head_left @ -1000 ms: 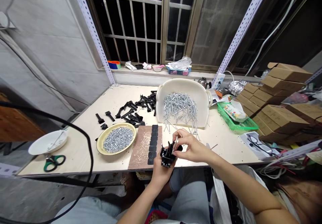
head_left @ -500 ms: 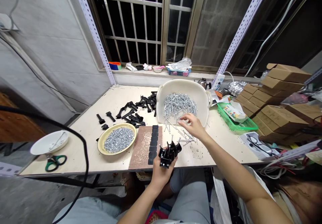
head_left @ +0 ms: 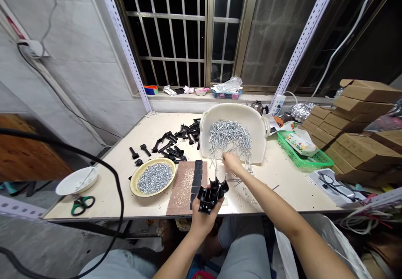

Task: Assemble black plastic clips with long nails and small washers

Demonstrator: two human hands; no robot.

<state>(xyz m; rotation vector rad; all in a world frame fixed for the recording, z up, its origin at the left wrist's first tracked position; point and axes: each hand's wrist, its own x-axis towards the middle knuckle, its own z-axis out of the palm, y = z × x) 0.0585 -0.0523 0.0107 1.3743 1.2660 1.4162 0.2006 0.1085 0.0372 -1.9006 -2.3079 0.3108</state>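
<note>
My left hand [head_left: 202, 218] is closed around a bunch of black plastic parts [head_left: 210, 197], held just above the table's front edge. Thin metal shafts stick up out of some of these parts. At the lip of the tilted white tub [head_left: 259, 147], my right hand [head_left: 231, 162] has its fingers pinched together among long silver screws [head_left: 230, 132]. Whatever is between those fingertips is too small to make out. Some of the screws spill from the tub onto the tabletop by my right wrist. A strip of dark square pads [head_left: 197, 177] lies left of my left hand, on a brown board [head_left: 182, 187].
A yellow bowl [head_left: 133, 183] holds small metal pieces. Behind it lie loose black parts [head_left: 169, 145]. Scissors [head_left: 82, 205] and a white dish [head_left: 64, 185] sit at the left. On the right are a green basket [head_left: 325, 162], glasses [head_left: 337, 183] and stacked cardboard boxes [head_left: 361, 153]. A black cable [head_left: 114, 178] crosses the left foreground.
My right hand has moved slightly down and turned at the tub's lip, and its fingers have closed in. My left hand keeps hold of the black parts. The view has shifted slightly.
</note>
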